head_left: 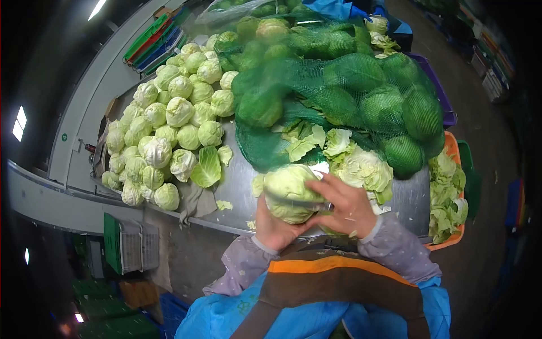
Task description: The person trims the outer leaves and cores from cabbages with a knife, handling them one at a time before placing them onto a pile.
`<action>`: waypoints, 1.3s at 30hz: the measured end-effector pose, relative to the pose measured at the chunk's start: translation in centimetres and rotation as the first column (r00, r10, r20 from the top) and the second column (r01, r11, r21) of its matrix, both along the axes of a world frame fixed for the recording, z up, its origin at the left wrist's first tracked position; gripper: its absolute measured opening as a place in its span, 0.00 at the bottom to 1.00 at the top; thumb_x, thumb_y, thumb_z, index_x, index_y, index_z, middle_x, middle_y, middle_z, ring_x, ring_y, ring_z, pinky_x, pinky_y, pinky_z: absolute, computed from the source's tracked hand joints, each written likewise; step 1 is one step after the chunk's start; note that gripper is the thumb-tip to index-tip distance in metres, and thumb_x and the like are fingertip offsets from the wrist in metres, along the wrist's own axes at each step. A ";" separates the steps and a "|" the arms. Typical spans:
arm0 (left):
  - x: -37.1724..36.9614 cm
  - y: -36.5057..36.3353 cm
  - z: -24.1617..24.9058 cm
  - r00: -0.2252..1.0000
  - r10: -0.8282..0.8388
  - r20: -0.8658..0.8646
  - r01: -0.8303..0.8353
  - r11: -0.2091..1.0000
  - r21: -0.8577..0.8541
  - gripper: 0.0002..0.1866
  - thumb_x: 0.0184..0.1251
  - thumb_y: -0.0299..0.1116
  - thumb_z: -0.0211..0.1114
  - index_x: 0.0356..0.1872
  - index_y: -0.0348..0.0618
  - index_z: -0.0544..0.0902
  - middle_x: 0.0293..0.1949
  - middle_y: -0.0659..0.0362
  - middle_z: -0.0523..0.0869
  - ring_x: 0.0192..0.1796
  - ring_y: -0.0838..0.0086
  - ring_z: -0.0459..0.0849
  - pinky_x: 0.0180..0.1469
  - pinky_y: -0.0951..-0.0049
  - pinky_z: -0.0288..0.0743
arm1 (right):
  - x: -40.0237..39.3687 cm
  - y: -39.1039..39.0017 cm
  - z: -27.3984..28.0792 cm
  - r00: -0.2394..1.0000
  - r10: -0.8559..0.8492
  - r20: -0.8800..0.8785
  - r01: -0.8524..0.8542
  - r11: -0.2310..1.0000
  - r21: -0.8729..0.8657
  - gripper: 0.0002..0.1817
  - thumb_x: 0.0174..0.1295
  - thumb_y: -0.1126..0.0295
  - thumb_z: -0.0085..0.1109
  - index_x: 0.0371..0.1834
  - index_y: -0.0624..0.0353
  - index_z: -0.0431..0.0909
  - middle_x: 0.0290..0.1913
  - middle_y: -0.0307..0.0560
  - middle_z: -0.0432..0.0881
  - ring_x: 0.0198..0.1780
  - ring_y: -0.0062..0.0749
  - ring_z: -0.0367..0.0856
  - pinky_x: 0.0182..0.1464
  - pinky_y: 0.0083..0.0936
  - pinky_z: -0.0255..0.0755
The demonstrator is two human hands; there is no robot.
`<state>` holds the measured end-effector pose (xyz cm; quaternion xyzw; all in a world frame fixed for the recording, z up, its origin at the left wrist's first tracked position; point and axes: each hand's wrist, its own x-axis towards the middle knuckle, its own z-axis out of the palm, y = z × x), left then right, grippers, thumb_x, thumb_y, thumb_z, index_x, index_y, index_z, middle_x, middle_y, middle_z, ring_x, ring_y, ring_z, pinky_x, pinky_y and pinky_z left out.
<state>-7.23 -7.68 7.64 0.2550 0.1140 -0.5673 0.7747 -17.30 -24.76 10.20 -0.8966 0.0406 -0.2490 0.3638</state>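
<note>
A pale green cabbage (291, 186) is held between both hands above the near edge of the metal table (240, 186). My left hand (276, 225) cups it from below and the left, fingers wrapped under it. My right hand (344, 204) presses on its right side, with the thumb low and the fingers over the top. Something thin, perhaps a blade, crosses the cabbage's front, but it is blurred. Just right of the hands lies a heap of loose cabbage leaves (364, 172). A large light green leaf (206, 167) rests by the cabbage pile.
Many pale cabbages (179, 111) are piled at the left. Green net bags (350, 85) full of cabbages cover the back and right. An orange crate (456, 233) of leaves stands at the right edge, near a purple crate (440, 90). A person in blue is partly visible at the top.
</note>
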 end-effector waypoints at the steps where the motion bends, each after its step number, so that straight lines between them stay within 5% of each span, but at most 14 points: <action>1: 0.1 0.1 -0.4 0.997 -0.018 -0.076 0.017 1.000 -0.011 0.39 0.61 0.67 0.44 0.68 0.54 0.62 0.67 0.53 0.65 0.66 0.55 0.67 0.64 0.47 0.60 | 0.5 0.2 -2.8 0.993 -0.018 0.118 0.005 0.993 0.116 0.23 0.40 0.65 0.75 0.43 0.56 0.83 0.40 0.49 0.85 0.32 0.37 0.85 0.33 0.28 0.78; 4: -0.4 0.1 0.2 0.983 -0.006 -0.185 0.009 1.000 0.017 0.38 0.62 0.67 0.45 0.66 0.53 0.65 0.64 0.54 0.69 0.62 0.57 0.71 0.62 0.50 0.65 | 0.9 -2.0 -3.3 0.979 -0.205 0.003 0.180 0.865 0.468 0.09 0.46 0.73 0.70 0.31 0.59 0.83 0.25 0.45 0.85 0.26 0.34 0.83 0.29 0.24 0.75; 7: -0.5 -0.3 0.6 0.972 -0.005 -0.234 0.009 1.000 0.014 0.36 0.63 0.65 0.46 0.65 0.52 0.67 0.64 0.54 0.69 0.62 0.54 0.70 0.58 0.52 0.69 | 0.8 -5.0 -1.5 0.839 -0.445 -0.313 0.465 0.885 -0.011 0.15 0.45 0.72 0.72 0.38 0.57 0.83 0.34 0.47 0.86 0.35 0.30 0.85 0.36 0.23 0.76; 11: -1.3 -0.8 2.2 0.981 -0.046 -0.188 0.038 0.998 -0.050 0.35 0.65 0.63 0.46 0.66 0.51 0.65 0.62 0.50 0.70 0.61 0.54 0.71 0.58 0.55 0.71 | 0.8 -4.7 -5.7 0.999 -0.016 0.044 -0.003 0.915 0.404 0.43 0.37 0.63 0.79 0.60 0.61 0.70 0.50 0.50 0.80 0.51 0.37 0.80 0.54 0.28 0.73; 14: -1.2 0.5 3.5 0.947 -0.318 0.035 0.317 0.948 0.032 0.36 0.65 0.59 0.53 0.68 0.48 0.61 0.62 0.48 0.69 0.62 0.53 0.70 0.59 0.55 0.71 | -0.2 -4.2 -8.0 0.948 0.251 0.198 -0.287 0.392 0.874 0.43 0.44 0.60 0.75 0.65 0.59 0.65 0.51 0.49 0.79 0.46 0.36 0.80 0.46 0.26 0.74; 15: -0.5 2.0 3.8 0.803 -0.569 0.175 0.551 0.822 0.141 0.39 0.64 0.55 0.59 0.69 0.45 0.58 0.63 0.47 0.68 0.62 0.52 0.69 0.59 0.55 0.70 | -0.7 -4.1 -8.2 0.937 0.281 0.208 -0.226 0.030 0.974 0.37 0.51 0.59 0.69 0.63 0.60 0.65 0.48 0.48 0.79 0.38 0.32 0.81 0.35 0.22 0.75; 16: 1.6 4.0 3.1 0.399 -0.764 0.507 0.351 0.638 0.685 0.53 0.50 0.47 0.75 0.70 0.37 0.52 0.63 0.45 0.67 0.63 0.52 0.69 0.62 0.58 0.67 | -1.2 -4.3 -8.2 0.928 0.292 0.230 -0.128 -0.330 0.935 0.31 0.59 0.58 0.64 0.62 0.60 0.65 0.46 0.48 0.80 0.30 0.28 0.82 0.23 0.19 0.77; 18: 1.7 3.1 4.0 -0.398 -0.529 0.750 -0.423 0.831 0.362 0.59 0.33 0.42 0.83 0.67 0.30 0.56 0.61 0.45 0.69 0.63 0.55 0.70 0.65 0.64 0.64 | -1.3 -3.5 -8.6 0.963 0.268 0.004 0.081 -0.307 0.948 0.25 0.66 0.51 0.52 0.57 0.59 0.69 0.35 0.42 0.81 0.19 0.18 0.76 0.12 0.12 0.66; 20: 1.7 0.4 2.6 -0.300 -0.370 0.880 -0.340 0.903 0.264 0.57 0.31 0.42 0.83 0.65 0.31 0.59 0.59 0.46 0.71 0.62 0.56 0.71 0.65 0.65 0.63 | -1.2 -3.3 -10.8 0.918 0.395 -0.017 0.167 -0.348 0.922 0.24 0.67 0.48 0.48 0.53 0.58 0.71 0.31 0.41 0.81 0.18 0.19 0.76 0.13 0.13 0.68; 24: 1.1 -3.1 0.6 -0.132 -0.370 0.919 -0.003 0.928 0.373 0.50 0.32 0.41 0.82 0.61 0.36 0.66 0.56 0.48 0.73 0.60 0.59 0.72 0.64 0.66 0.64 | -0.8 -2.6 -12.6 0.915 0.349 -0.201 0.301 -0.261 0.917 0.26 0.68 0.47 0.46 0.54 0.59 0.72 0.32 0.40 0.83 0.20 0.21 0.79 0.18 0.18 0.73; 26: -0.1 -4.0 -1.9 -0.160 -0.392 0.906 -0.064 0.920 0.386 0.49 0.33 0.42 0.81 0.61 0.38 0.66 0.56 0.47 0.73 0.60 0.58 0.73 0.63 0.65 0.65 | -1.7 -2.8 -11.9 0.894 0.147 -0.424 0.424 0.033 0.905 0.27 0.67 0.48 0.49 0.57 0.59 0.71 0.29 0.46 0.83 0.21 0.32 0.80 0.26 0.28 0.75; 27: -0.7 -4.5 -3.4 -0.115 -0.487 0.866 -0.159 0.869 0.468 0.49 0.33 0.42 0.81 0.61 0.38 0.66 0.56 0.47 0.73 0.60 0.57 0.73 0.62 0.65 0.66 | -3.0 -2.7 -9.8 0.852 0.040 -0.522 0.446 0.467 0.764 0.27 0.66 0.50 0.50 0.60 0.58 0.68 0.28 0.49 0.82 0.22 0.39 0.80 0.27 0.32 0.74; 29: -1.5 -5.6 -5.9 -0.065 -0.607 0.792 -0.289 0.771 0.568 0.47 0.33 0.42 0.80 0.60 0.37 0.68 0.56 0.45 0.74 0.59 0.55 0.74 0.60 0.64 0.68 | -4.8 -2.8 -6.7 0.809 -0.241 -0.536 0.300 0.954 0.023 0.29 0.64 0.55 0.54 0.65 0.57 0.64 0.25 0.57 0.80 0.24 0.52 0.79 0.30 0.39 0.72; 39: -3.5 -5.6 -8.7 -0.019 -0.673 0.739 -0.375 0.690 0.619 0.51 0.34 0.45 0.79 0.60 0.30 0.62 0.54 0.40 0.69 0.58 0.51 0.70 0.61 0.62 0.66 | -4.9 -0.7 -10.3 0.748 -0.217 -0.628 0.252 0.967 -0.035 0.26 0.67 0.54 0.47 0.62 0.58 0.66 0.29 0.58 0.82 0.28 0.57 0.79 0.34 0.46 0.70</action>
